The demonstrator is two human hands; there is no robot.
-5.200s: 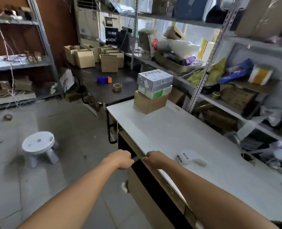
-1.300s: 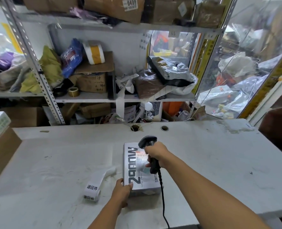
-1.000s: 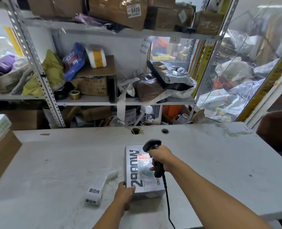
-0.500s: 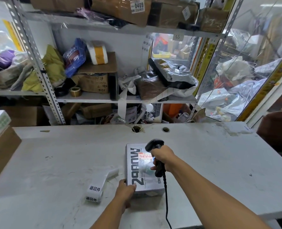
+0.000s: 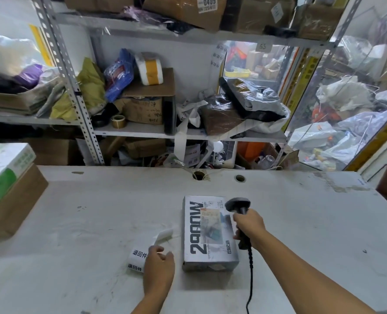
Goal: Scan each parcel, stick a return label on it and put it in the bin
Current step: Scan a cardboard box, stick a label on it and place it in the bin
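Observation:
A grey parcel box (image 5: pixel 209 232) with large dark lettering and a shipping label on top lies flat on the white table (image 5: pixel 97 211). My right hand (image 5: pixel 250 224) grips a black barcode scanner (image 5: pixel 239 206) by its handle, its head over the box's right side. My left hand (image 5: pixel 159 268) is off the box, to its left, and lies over the near end of a white strip of return labels (image 5: pixel 142 254) with fingers loosely bent. Whether it touches or pinches the strip is unclear. No bin is in view.
At the left edge a green-and-white parcel (image 5: pixel 2 171) sits on a brown cardboard box (image 5: pixel 13 205). Two cable holes (image 5: pixel 199 175) mark the table's back edge. Crowded metal shelving (image 5: pixel 142 132) stands behind. The scanner cord (image 5: pixel 251 275) trails toward me.
My left hand has let go of the box's near left corner and moved left over the label strip. The scanner's light no longer shows on the box label.

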